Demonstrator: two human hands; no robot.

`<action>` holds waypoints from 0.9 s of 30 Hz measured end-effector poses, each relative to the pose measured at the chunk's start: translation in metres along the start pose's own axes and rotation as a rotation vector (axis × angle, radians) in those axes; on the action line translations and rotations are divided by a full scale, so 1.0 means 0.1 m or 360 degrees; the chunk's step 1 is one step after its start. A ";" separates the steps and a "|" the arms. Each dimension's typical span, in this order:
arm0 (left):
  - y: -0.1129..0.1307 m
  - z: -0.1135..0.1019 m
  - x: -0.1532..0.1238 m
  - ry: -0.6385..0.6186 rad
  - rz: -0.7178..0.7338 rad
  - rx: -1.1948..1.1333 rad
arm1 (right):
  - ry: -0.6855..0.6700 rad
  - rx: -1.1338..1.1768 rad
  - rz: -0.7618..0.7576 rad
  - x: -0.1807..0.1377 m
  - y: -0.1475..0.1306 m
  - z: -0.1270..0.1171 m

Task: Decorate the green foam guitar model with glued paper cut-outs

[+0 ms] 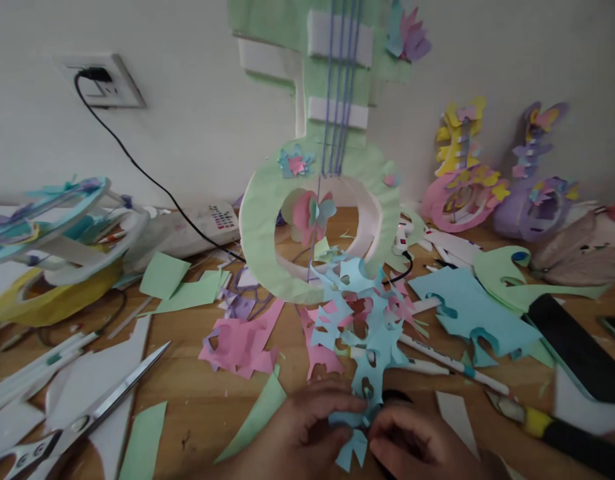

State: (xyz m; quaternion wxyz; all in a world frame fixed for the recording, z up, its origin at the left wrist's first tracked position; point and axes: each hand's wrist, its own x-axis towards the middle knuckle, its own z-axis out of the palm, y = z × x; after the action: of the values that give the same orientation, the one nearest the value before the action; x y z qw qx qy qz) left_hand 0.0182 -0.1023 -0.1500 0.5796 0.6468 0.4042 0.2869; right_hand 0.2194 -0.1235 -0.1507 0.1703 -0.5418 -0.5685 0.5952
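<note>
Markings: one white marker (pixel 432 352), lying right of centre, with dark lettering along the barrel, too blurred to read surely; one pale box (pixel 185 230) at the back, a grid of small print on its end, not legible.

Hands: two, bare, low at the front edge, fingers turned inward and nearly meeting. Left hand (pixel 307 423): thumb and forefinger pinching light-blue cut paper (pixel 390 343). Right hand (pixel 417 437): fingertips bunched at the paper's right side; whether they grip it, cannot tell. Paper: one sheet, pierced with irregular holes, running from the foot of the green model down to the fingers; a notched end hangs below them.

Surface: wooden tabletop (pixel 180 383), bearing pink scraps (pixel 242 343) left of the blue sheet; scissors (pixel 80 423), blades apart, at the left; a dark phone (pixel 580 350) and a yellow-and-black tool (pixel 557 430) at the right.

Room: one pale wall (pixel 187 60), fitted with a socket plate (pixel 125 80), black plug (pixel 98 74) inserted. Before it, one green guitar-shaped model (pixel 260 220), upright, purple strings; two smaller ones behind at right, one pink and yellow (pixel 435 200), one purple (pixel 517 213).
</note>
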 end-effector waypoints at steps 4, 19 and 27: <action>0.05 0.05 0.00 -0.0119 0.0110 0.0050 | -0.0029 0.0125 0.0054 0.01 0.03 0.02; 0.08 0.06 0.02 -0.0136 0.0049 0.0035 | -0.0006 0.0127 0.0035 0.03 0.22 0.06; 0.03 0.07 -0.01 -0.0175 0.0086 -0.0011 | -0.0007 0.0095 0.0083 0.07 0.25 0.07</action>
State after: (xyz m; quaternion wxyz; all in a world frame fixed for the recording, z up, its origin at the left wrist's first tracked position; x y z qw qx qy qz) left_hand 0.0238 -0.1063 -0.1482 0.5951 0.6704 0.3531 0.2678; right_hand 0.2216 -0.1287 -0.1766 0.1696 -0.5497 -0.5365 0.6175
